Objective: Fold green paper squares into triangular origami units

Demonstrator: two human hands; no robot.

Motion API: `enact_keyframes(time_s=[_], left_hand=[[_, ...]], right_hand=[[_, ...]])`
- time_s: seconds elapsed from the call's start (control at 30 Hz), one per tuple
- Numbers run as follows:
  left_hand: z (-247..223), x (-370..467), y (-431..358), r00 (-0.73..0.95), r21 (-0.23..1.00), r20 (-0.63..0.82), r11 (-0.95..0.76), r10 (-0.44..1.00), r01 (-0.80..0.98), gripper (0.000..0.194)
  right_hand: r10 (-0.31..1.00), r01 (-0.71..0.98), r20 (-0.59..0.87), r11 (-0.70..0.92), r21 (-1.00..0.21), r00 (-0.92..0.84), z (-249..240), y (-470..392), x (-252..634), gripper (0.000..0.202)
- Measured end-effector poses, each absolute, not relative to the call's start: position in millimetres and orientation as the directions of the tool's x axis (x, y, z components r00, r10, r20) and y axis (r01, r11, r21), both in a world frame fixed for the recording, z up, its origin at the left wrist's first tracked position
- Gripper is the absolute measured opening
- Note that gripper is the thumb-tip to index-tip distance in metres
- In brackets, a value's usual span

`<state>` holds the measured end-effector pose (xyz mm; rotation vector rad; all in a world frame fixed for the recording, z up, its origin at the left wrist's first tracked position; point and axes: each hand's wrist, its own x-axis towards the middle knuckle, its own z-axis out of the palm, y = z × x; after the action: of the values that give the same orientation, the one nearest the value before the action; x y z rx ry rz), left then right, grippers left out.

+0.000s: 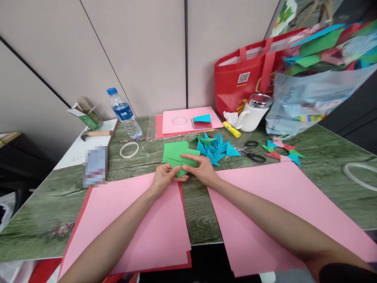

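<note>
My left hand (164,177) pinches the lower left edge of a folded green paper (190,158), thumb on top. On the other side, my right hand (204,169) grips the same paper between thumb and fingers, index finger lying along its upper face. Its lower end narrows to a point between the two thumbs. Just behind it shows a green sheet (173,147); whether the two are joined I cannot tell. Right beside them is a pile of blue folded paper pieces (216,148), with a green one on its left side.
Pink sheets (132,224) and more pink sheets (265,208) lie under my forearms. Scissors (255,158), a multicoloured paper ring (284,151), a glue stick (231,129), a white mug (250,118), a water bottle (125,114), a hammer (97,134) and a red bag (232,86) stand around.
</note>
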<state>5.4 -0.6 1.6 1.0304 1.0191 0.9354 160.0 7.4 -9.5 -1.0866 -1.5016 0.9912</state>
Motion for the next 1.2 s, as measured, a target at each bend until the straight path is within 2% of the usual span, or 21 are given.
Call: enact_keyframes(time_s=[0.33, 0.53, 0.73, 0.87, 1.1, 1.2], left_hand=[[-0.1, 4.4, -0.5, 0.313, 0.961, -0.183, 0.236, 0.932, -0.141, 0.034], [4.3, 6.0, -1.1, 0.291, 0.955, -0.259, 0.29, 0.921, -0.067, 0.035], [6.6, 6.2, -2.4, 0.343, 0.964, -0.184, 0.238, 0.921, -0.122, 0.037], [3.2, 6.3, -2.9, 0.37, 0.961, -0.128, 0.206, 0.92, -0.182, 0.038], [0.9, -1.5, 1.8, 0.414, 0.959, -0.212, 0.27, 0.885, -0.088, 0.033], [1.8, -2.4, 3.0, 0.38, 0.974, -0.203, 0.224, 0.902, -0.011, 0.03]], right_hand=[[0.963, 0.129, 0.256, 0.265, -0.956, -0.081, -10.7, 7.3, 161.9, 0.038], [0.967, 0.105, 0.253, 0.254, -0.961, -0.027, -12.5, 7.1, 158.8, 0.038], [0.992, -0.017, 0.127, 0.126, -0.992, -0.03, -20.5, 10.0, 157.0, 0.047], [0.99, -0.067, 0.143, 0.143, -0.987, 0.007, -22.7, 13.1, 158.0, 0.047], [0.962, 0.08, 0.27, 0.266, -0.961, 0.039, -16.8, 11.7, 159.0, 0.039], [0.959, 0.132, 0.268, 0.256, -0.958, 0.087, -15.1, 13.4, 161.8, 0.033]])
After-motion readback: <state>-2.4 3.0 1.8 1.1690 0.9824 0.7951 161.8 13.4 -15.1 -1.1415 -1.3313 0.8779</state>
